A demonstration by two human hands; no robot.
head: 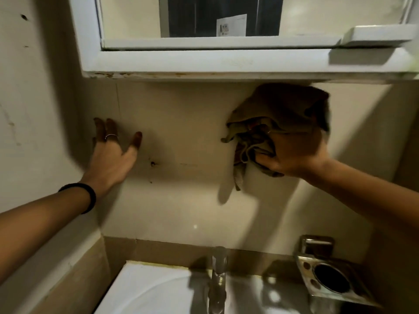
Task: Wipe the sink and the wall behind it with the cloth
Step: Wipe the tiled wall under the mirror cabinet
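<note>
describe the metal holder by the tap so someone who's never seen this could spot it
Start at the white sink at the bottom, with the chrome tap at its back edge. Right of the tap, a steel holder juts from the wall. Nothing else there has its one large round opening with small holes around it.

Bare wall (186,137) lies open across the frame's centre — between the left hand (113,155) and the cloth (278,123). The mirror cabinet (204,62) overhangs above; tap (218,275) and metal holder (331,277) crowd the lower right.
</note>
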